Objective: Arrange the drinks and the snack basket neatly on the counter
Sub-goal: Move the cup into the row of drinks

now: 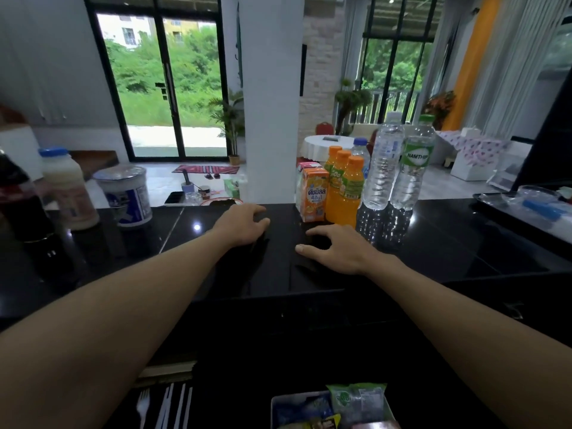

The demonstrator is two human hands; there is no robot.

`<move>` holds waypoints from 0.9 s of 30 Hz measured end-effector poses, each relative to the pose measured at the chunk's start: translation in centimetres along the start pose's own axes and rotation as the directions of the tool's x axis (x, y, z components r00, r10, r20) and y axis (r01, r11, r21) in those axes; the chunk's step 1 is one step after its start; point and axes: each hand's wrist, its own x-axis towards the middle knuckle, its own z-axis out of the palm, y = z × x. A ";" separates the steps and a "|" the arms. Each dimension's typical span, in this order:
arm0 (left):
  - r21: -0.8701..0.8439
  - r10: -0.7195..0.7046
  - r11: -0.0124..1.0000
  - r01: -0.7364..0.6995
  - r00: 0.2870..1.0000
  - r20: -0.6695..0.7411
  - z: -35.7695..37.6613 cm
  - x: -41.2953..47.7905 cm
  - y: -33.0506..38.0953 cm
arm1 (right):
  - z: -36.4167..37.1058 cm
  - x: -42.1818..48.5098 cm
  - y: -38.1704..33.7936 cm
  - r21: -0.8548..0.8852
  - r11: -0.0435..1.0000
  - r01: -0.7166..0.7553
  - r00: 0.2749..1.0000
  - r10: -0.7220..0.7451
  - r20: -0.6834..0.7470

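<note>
Both sets of fingers lie loose on the black counter and grasp nothing. The left hand has its fingertips bent down onto the surface. The right hand is spread, with forefinger and thumb apart.

Just beyond the right hand, to the far right, the drinks stand in a tight cluster. The juice carton touches three orange bottles, and two tall water bottles stand on their right. All are upright with their long axes vertical, and the carton's printed face is turned toward the person.

The snack basket sits at the near edge of view, lower than the counter and well apart from the drinks, with packets standing in it. The frame cuts it off, so its long axis cannot be told.

The drinks look largely placed, and the basket likely comes next. It is best gripped at two opposite walls, kept level so the packets stay in, and set on the bare patch left of the carton, square with the counter's edge.
</note>
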 end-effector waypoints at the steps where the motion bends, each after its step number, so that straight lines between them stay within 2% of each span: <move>1: 0.013 -0.018 1.000 0.018 1.000 -0.014 -0.5 -0.5 -0.9 | 0.3 0.2 -0.7 0.004 1.000 0.014 1.000 -0.014 -0.008; 7: 0.085 -0.121 0.988 0.127 0.990 -0.073 -3.9 -4.1 -6.7 | 2.4 2.7 -5.6 0.085 0.994 0.073 0.995 -0.078 0.063; 17: 0.132 -0.274 0.950 0.284 0.958 -0.091 -7.7 -8.9 -16.2 | 7.0 6.8 -12.9 0.010 0.977 0.215 0.962 -0.213 0.172; 20: 0.106 -0.265 0.955 0.276 0.959 -0.104 -7.2 -9.3 -17.7 | 8.0 7.6 -13.7 0.016 0.975 0.221 0.953 -0.220 0.210; 27: 0.166 -0.245 0.948 0.271 0.956 -0.159 -6.8 -8.3 -18.1 | 9.2 8.2 -13.7 -0.104 0.962 0.254 0.948 -0.226 0.222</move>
